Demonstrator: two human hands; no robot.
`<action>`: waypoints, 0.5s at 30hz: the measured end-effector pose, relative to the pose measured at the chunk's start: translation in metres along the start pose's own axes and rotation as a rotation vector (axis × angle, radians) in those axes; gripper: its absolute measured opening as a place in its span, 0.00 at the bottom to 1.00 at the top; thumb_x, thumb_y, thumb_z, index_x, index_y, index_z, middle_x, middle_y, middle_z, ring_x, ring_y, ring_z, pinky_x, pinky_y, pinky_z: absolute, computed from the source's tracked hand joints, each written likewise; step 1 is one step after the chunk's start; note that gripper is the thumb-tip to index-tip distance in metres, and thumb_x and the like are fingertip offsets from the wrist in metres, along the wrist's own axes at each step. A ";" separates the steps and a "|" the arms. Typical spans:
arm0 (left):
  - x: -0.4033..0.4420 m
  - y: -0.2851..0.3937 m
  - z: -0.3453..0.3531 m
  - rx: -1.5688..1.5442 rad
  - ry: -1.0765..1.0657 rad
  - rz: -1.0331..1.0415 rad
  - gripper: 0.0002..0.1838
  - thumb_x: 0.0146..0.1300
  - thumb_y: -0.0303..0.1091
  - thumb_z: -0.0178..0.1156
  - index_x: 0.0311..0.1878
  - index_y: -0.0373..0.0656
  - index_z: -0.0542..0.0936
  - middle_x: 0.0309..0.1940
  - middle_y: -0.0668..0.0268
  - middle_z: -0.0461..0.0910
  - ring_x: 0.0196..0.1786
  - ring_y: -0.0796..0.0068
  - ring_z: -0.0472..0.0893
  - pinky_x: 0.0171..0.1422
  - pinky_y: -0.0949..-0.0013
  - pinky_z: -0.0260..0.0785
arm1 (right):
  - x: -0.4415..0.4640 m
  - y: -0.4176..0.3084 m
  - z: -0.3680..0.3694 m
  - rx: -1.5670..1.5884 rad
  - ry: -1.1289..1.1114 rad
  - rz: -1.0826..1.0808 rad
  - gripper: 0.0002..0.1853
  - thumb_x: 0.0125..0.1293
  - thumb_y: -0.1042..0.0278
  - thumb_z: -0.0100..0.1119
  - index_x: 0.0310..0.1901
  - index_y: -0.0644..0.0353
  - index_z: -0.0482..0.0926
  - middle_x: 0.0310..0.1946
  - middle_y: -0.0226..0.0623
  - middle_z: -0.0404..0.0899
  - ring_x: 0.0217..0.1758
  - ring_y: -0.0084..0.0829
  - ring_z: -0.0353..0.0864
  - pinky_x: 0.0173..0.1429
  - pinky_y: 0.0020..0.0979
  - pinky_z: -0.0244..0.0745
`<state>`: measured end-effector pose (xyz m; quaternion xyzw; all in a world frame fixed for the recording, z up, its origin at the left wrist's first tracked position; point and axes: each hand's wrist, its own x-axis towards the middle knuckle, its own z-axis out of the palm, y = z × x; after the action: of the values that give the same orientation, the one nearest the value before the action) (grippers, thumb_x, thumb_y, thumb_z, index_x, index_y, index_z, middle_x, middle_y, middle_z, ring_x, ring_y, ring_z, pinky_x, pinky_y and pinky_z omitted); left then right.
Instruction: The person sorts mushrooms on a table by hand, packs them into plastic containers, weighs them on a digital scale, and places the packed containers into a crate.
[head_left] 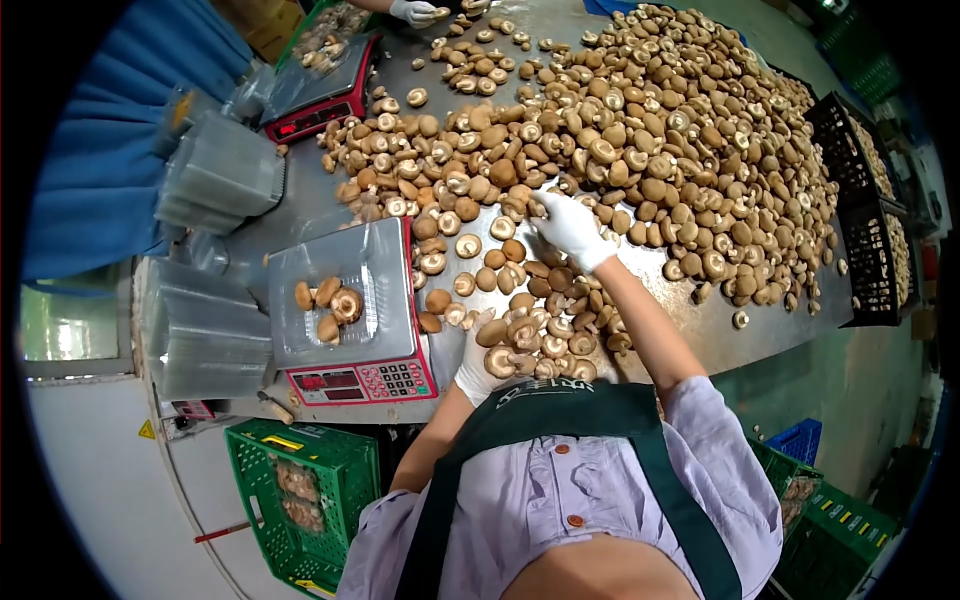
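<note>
My right hand (572, 228), in a white glove, reaches into the near side of the shiitake mushroom pile (660, 140). Its fingers look stretched out and apart, touching mushrooms, with the tips partly hidden. Close to the table's front edge, my left hand (474, 370), also gloved, is curled around a few shiitake mushrooms (500, 361); most of its fingers are hidden beneath them. Loose mushrooms (555, 290) lie between the two hands. To the left, a clear plastic tray (368, 310) with several mushrooms (345, 305) rests on a red-framed scale (425, 350).
Stacks of clear trays (205, 330) stand left of the scale. A second scale (315, 95) sits farther back, near another person's gloved hand (418, 12). Green crates (300, 500) are below at left, black crates (870, 210) at right.
</note>
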<state>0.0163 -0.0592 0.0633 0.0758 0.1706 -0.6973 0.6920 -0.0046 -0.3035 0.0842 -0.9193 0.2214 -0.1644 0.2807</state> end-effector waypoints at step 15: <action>0.004 -0.004 0.002 -0.160 -0.326 0.116 0.38 0.66 0.62 0.38 0.73 0.50 0.52 0.73 0.61 0.49 0.74 0.52 0.49 0.73 0.44 0.49 | -0.061 0.009 -0.002 1.314 -0.098 0.732 0.13 0.66 0.64 0.54 0.48 0.61 0.79 0.31 0.25 0.79 0.25 0.16 0.74 0.29 0.18 0.68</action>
<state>0.0122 -0.0636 0.0647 -0.0837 0.1067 -0.6433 0.7535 -0.0605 -0.2807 0.0696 -0.4366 0.3564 -0.1176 0.8177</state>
